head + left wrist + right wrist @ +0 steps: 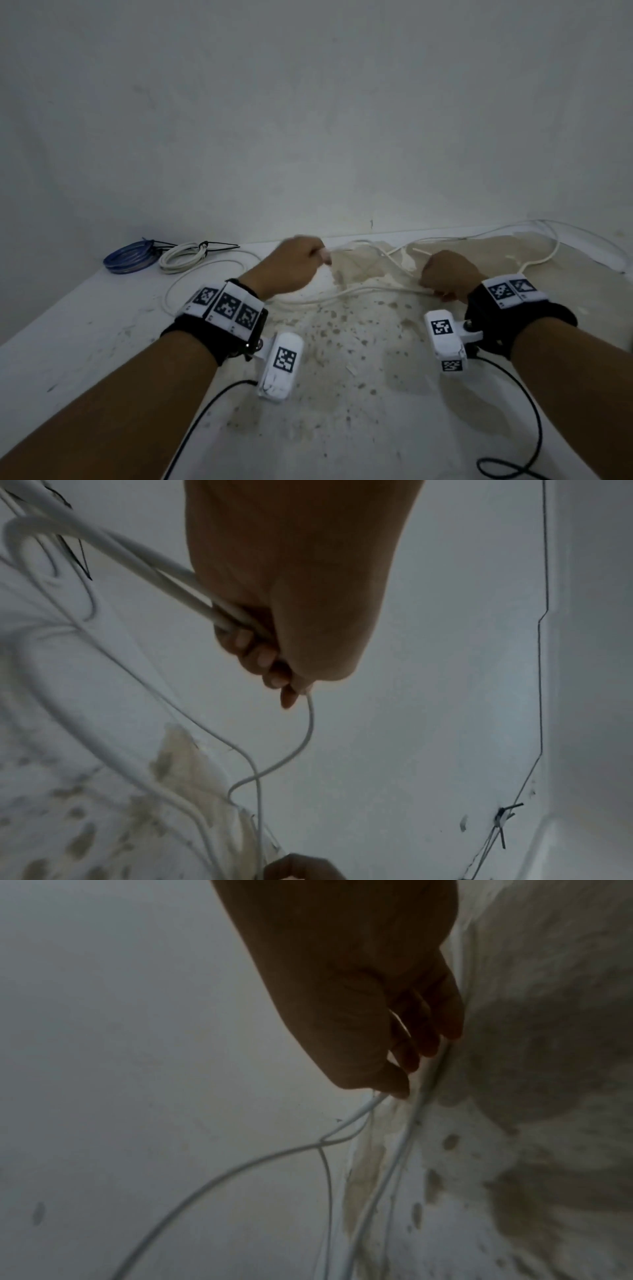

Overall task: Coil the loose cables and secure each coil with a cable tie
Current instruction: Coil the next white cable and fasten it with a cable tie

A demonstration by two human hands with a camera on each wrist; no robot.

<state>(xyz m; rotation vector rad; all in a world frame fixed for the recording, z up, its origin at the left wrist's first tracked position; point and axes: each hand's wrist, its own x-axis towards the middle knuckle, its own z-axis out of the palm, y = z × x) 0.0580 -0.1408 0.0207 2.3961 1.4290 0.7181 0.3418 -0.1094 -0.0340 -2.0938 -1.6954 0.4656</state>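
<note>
You're mid-coil on the white cable [359, 291]: left hand [291, 263] clenches gathered loops, right hand [445, 274] grips the run. Next, feed another loop left.

smooth white plastic cable [359, 291], stained matt tabletop [342, 394]

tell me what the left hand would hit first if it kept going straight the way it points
Probably the wall. The left hand, gripping the white cable, points away from the person across the table; nothing shows between knuckles and wall, though depth is unclear.
</note>
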